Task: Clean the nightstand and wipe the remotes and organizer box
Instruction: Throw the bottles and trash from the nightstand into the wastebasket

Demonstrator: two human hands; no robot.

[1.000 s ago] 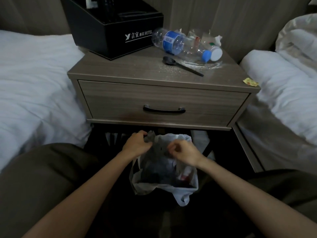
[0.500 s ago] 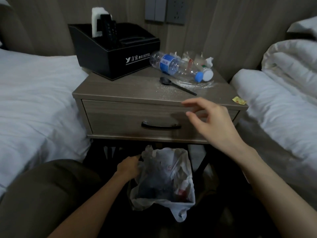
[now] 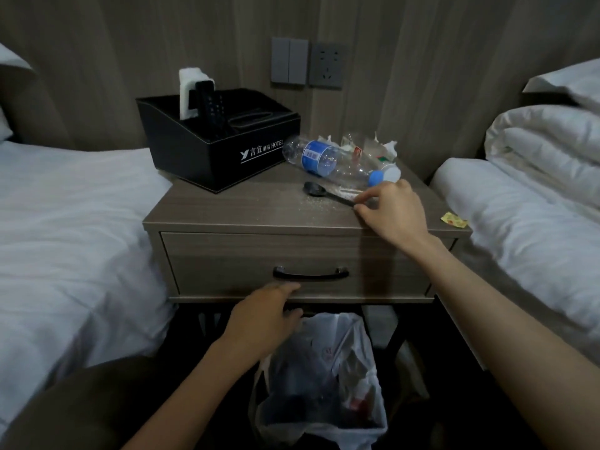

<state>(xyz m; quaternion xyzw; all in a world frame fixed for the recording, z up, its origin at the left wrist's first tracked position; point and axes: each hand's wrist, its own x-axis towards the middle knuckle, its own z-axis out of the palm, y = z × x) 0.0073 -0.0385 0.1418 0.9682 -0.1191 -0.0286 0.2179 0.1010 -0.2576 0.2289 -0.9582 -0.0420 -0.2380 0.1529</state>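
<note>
Fingers (image 3: 287,289) of the left hand (image 3: 263,319) relaxed and apart beside the bin bag (image 3: 328,355) at 6 o'clock; on the nightstand (image 3: 227,206), black spoon (image 3: 331,195), bowl toward 10 o'clock, handle toward 4, its tip pinched by the nearer right hand (image 3: 393,212).

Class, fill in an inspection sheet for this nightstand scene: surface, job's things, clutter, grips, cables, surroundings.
Surface: nightstand top, scattered white grains.
Job's things: black organizer box at back left, holding a dark remote and a white pad.
Clutter: bottle on its side, black spoon, wrappers, yellow packet at right edge.
Grips: right hand pinches the spoon's handle; left hand open near the drawer's lower edge.
Cables: nothing seen.
Surroundings: beds either side, wall switch, socket, bin bag below.
</note>
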